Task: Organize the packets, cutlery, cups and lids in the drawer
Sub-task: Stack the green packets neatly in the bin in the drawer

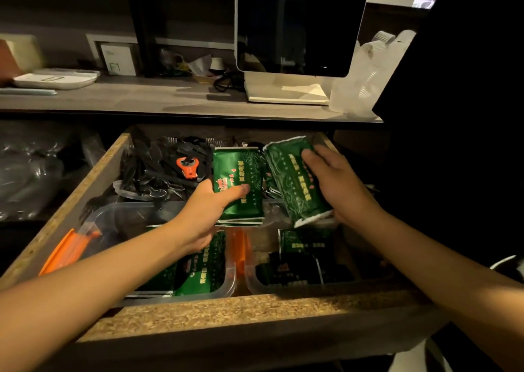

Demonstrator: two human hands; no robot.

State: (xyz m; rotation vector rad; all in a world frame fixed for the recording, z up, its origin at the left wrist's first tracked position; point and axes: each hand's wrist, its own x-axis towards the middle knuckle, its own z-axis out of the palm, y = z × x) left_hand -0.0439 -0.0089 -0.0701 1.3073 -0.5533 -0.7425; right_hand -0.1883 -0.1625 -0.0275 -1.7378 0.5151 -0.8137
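Hands [204, 212] [337, 184] each grip green packets [241, 173] above drawer [226, 312].

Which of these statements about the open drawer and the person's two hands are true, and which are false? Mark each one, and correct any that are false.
1. Each hand holds a stack of green packets. True: the left hand grips the left stack of green packets, and the right hand grips the right stack of green packets.
2. The drawer is shut. False: it is pulled open.
3. Black plastic cutlery lies at the back left of the drawer. True.
4. The monitor on the counter shows a bright picture. False: its screen is dark.
5. The clear containers at the drawer's front are empty. False: they hold green packets.
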